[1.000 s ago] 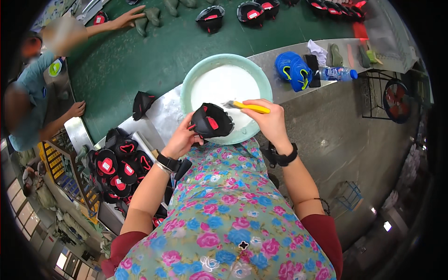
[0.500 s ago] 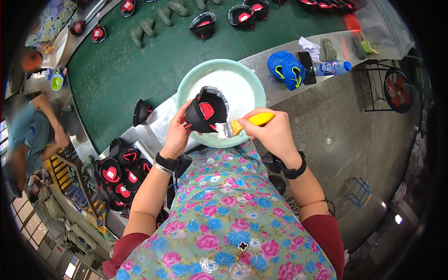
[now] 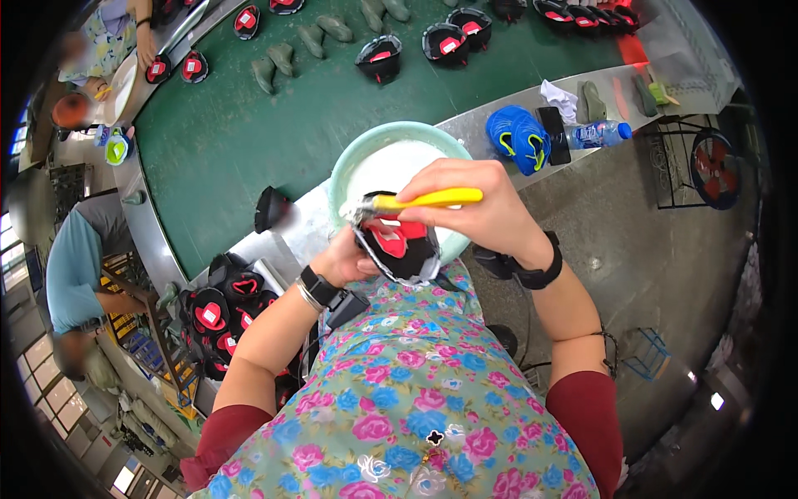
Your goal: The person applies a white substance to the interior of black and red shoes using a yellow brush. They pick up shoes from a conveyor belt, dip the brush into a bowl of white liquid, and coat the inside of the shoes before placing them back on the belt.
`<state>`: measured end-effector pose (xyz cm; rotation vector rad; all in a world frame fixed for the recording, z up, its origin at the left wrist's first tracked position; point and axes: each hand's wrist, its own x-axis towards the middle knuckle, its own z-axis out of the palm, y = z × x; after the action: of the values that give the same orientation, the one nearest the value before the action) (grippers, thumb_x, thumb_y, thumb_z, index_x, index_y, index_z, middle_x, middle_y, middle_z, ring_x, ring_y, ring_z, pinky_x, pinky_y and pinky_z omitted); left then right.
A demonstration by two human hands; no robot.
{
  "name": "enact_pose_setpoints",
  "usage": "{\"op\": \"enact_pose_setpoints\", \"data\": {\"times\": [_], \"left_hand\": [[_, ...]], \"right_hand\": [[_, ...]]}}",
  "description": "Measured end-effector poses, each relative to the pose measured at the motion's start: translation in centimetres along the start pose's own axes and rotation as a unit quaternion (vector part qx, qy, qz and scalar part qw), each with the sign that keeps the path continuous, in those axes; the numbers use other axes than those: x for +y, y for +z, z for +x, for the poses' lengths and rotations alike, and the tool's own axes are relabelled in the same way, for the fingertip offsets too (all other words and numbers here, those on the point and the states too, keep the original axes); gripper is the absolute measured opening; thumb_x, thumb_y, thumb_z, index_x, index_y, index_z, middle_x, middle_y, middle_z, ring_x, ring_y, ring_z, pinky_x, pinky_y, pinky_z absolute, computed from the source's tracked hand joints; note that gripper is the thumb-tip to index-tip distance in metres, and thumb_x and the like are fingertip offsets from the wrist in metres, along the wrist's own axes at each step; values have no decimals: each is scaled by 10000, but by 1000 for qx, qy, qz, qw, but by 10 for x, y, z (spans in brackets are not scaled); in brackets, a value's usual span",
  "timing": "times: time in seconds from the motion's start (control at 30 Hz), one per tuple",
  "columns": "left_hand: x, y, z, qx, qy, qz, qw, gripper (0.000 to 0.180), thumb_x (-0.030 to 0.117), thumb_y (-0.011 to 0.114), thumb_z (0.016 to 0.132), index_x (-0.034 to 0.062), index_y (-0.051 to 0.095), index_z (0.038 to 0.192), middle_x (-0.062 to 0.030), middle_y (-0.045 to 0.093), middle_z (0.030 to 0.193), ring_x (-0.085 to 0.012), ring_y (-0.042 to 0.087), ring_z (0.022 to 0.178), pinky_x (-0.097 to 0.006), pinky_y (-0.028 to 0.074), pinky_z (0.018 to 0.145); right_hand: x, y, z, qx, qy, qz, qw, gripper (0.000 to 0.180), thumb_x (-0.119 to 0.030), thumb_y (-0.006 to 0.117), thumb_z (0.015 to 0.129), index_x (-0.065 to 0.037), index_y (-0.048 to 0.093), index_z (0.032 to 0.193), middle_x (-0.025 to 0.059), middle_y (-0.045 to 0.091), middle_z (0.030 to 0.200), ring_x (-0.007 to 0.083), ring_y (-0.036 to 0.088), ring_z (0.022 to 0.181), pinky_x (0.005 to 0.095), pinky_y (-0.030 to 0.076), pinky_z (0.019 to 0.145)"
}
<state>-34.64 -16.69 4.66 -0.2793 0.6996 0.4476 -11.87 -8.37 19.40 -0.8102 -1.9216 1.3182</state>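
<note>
My left hand [image 3: 342, 256] grips a black shoe upper [image 3: 414, 256] with a red lining by its side, the opening tilted up toward me over the basin's near rim. My right hand [image 3: 482, 204] is closed round the yellow handle of a brush [image 3: 445, 198]. The brush's bristles, coated in white, touch the upper's left edge; their exact contact is partly hidden by blur. Beneath both hands stands a pale green basin [image 3: 339, 170] holding white liquid [image 3: 391, 165]. Grey-white coating shows along the upper's lower edge.
A green conveyor belt [image 3: 199, 150] carries black shoe uppers [image 3: 379, 58] and grey-green shoe lasts [image 3: 312, 39]. A heap of uppers [image 3: 209, 314] lies left of me. Blue shoes [image 3: 517, 137], a phone [image 3: 554, 133] and a bottle [image 3: 597, 134] line the metal edge. Two co-workers are at left.
The upper has turned and come nearer to me. My right hand with the brush has swung up and left across it, from its right side to its left edge. Items on the belt have shifted.
</note>
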Motion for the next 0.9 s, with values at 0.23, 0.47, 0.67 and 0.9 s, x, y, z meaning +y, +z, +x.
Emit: {"op": "enact_pose_setpoints", "data": {"times": [0.23, 0.47, 0.67, 0.9], "left_hand": [[58, 14, -20, 26, 135, 54, 989, 246, 134, 484, 978, 22, 615, 1153, -66, 651, 812, -111, 463, 494, -241, 317, 413], [232, -60, 55, 167, 448, 246, 843, 649, -117, 431, 890, 112, 250, 1469, -146, 603, 1091, -247, 659, 879, -358, 588, 752], [290, -120, 132, 322, 420, 265, 806, 681, -94, 459, 884, 110, 309, 1516, -188, 599, 1141, -293, 666, 963, -406, 609, 805], [394, -144, 64, 594, 462, 529, 391, 619, 376, 693, 883, -12, 447, 1298, -280, 668, 1054, -476, 641, 977, -513, 521, 882]], "right_hand": [[38, -29, -20, 121, 227, -89, 962, 144, -105, 780, 825, 19, 716, 861, 64, 697, 742, 93, 639, 680, 254, 498, 618], [62, -60, 17, 163, 232, -109, 953, 173, -126, 711, 902, 33, 679, 843, 78, 682, 791, 122, 635, 682, 265, 493, 629], [113, -65, 108, 93, 244, -54, 964, 268, -208, 592, 1005, 26, 619, 877, 70, 648, 770, 122, 616, 658, 260, 498, 610], [198, 12, 302, -40, 82, -260, 961, 248, -226, 590, 933, 10, 665, 919, 193, 689, 813, 374, 680, 762, 500, 514, 680]]}}
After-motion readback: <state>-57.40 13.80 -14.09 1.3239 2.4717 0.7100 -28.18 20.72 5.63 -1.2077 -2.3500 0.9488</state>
